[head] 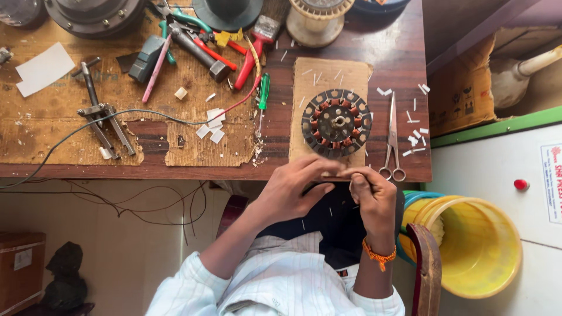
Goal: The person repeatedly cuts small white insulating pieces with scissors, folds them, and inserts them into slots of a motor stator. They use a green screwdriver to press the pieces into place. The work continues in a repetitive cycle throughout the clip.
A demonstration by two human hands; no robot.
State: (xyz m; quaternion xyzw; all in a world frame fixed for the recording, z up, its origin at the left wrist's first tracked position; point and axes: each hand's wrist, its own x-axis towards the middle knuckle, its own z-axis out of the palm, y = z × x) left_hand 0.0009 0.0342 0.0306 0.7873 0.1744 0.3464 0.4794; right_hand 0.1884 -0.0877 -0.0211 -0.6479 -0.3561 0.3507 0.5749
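Note:
A round dark motor stator (336, 122) with copper windings lies on a cardboard sheet (332, 75) on the wooden workbench (398, 52). Just in front of it, at the bench's near edge, my left hand (293, 188) and my right hand (372, 196) meet. Their fingertips pinch a small thin strip (339, 174) between them; what the strip is made of I cannot tell. Steel scissors (392, 137) lie right of the stator, close to my right hand. Small white paper strips (414, 139) are scattered around them.
Pliers, a hammer (199, 51), a green screwdriver (263, 96), a brush (268, 26), a metal puller (102, 114) and a wire spool (319, 20) crowd the bench's left and back. A yellow bucket (477, 246) stands at my right. Wires hang under the bench.

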